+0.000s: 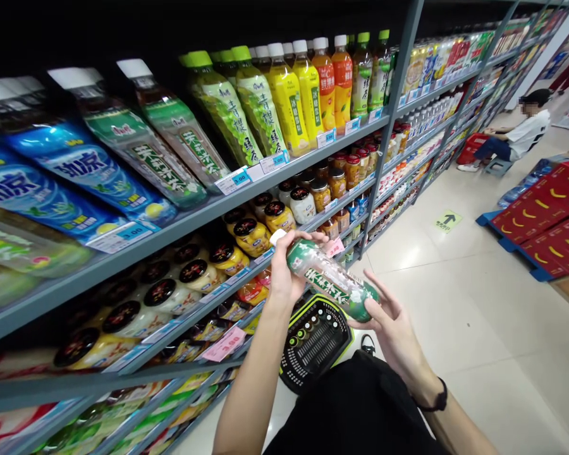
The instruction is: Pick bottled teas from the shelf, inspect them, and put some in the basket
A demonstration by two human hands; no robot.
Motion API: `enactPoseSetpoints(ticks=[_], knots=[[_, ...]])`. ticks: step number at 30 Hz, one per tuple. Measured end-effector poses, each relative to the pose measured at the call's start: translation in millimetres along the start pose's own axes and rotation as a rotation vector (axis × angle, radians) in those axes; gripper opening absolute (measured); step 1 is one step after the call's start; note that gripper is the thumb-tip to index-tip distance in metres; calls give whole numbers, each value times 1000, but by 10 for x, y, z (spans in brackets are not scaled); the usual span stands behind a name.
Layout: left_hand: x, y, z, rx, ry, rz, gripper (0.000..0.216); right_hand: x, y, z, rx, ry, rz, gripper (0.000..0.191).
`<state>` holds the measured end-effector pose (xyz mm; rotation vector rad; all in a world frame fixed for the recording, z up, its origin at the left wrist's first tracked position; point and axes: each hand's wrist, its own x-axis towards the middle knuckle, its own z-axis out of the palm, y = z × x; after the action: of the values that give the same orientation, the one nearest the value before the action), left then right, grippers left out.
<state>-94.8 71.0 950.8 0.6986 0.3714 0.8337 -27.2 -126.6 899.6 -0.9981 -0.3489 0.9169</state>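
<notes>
A green-labelled drink bottle (pixel 332 278) with a white cap lies tilted between my two hands, its cap end up and to the left. My left hand (pixel 287 268) is closed round the neck end, just below the cap. At the base, my right hand (pixel 384 309) grips the bottle with the thumb on its near side and the fingers behind. Below the bottle, a black basket (pixel 313 341) with a lime-green rim stands on the floor; bottle caps show inside it. Similar green-labelled bottles (pixel 145 151) stand on the upper shelf to the left.
Shelves (pixel 189 227) run along the left with drink bottles above and jars (pixel 168 297) below. On the right, red cartons (pixel 545 221) sit on a blue pallet (pixel 507 243). Farther off, a person (pixel 516 136) sits on a stool beside a red basket (pixel 471 148).
</notes>
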Motion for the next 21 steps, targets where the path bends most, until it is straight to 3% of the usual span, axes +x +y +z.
enactPoseSetpoints(ticks=[5,10,12,16,18,21], knots=[[13,95,-97,-74,-38,-103,17,-1,66,-118,-492,-9,-586,72],[9,77,-133,-101,-69,-109,16,42,64,-294,-1068,-153,-1171,80],[3,54,-155,-116,-72,-127,16,42,57,-374,-1210,-206,-1327,78],[-23,38,-165,-121,-93,-128,17,27,54,-464,-1296,-241,-1410,61],[-37,51,-148,-109,-102,-116,18,18,75,-446,-1258,-245,-1384,65],[-49,77,-136,-72,-126,-92,21,-10,145,-347,-1001,-123,-1140,75]])
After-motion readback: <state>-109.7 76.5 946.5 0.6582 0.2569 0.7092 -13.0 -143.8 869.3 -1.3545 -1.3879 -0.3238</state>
